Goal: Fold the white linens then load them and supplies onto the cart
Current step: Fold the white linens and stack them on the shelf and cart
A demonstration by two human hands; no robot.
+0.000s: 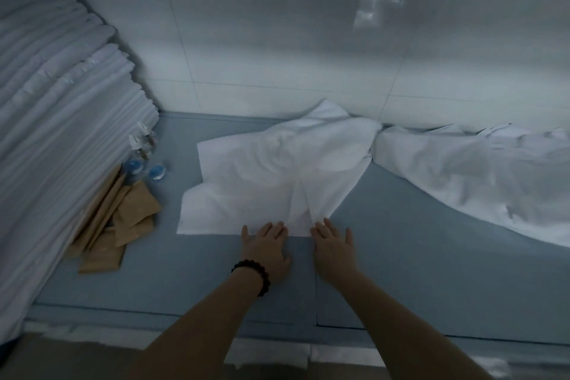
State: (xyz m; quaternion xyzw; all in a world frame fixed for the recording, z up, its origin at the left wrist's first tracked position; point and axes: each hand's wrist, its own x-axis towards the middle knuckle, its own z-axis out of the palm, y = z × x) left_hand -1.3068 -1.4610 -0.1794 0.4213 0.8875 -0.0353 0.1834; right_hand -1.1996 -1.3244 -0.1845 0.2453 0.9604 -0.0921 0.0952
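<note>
Both hands lie flat with fingers straight and slightly spread, holding nothing. The left hand (267, 245), with a dark bead bracelet (253, 275) on its wrist, and the right hand (334, 247) sit side by side on the blue-grey counter (185, 281). Their fingertips rest on the near edge of a white linen (271, 182), which spreads away from them, rumpled, to the tiled wall (277, 40).

Beyond and to the right of the right hand, a second white linen (478, 176) lies crumpled, touching the first near the wall. Well to the left of the left hand lie brown paper packets (126, 219). Beyond them are two blue-capped bottles (157, 172) and small spray bottles (142, 145), all beside a tall stack of folded linens (61, 95).
</note>
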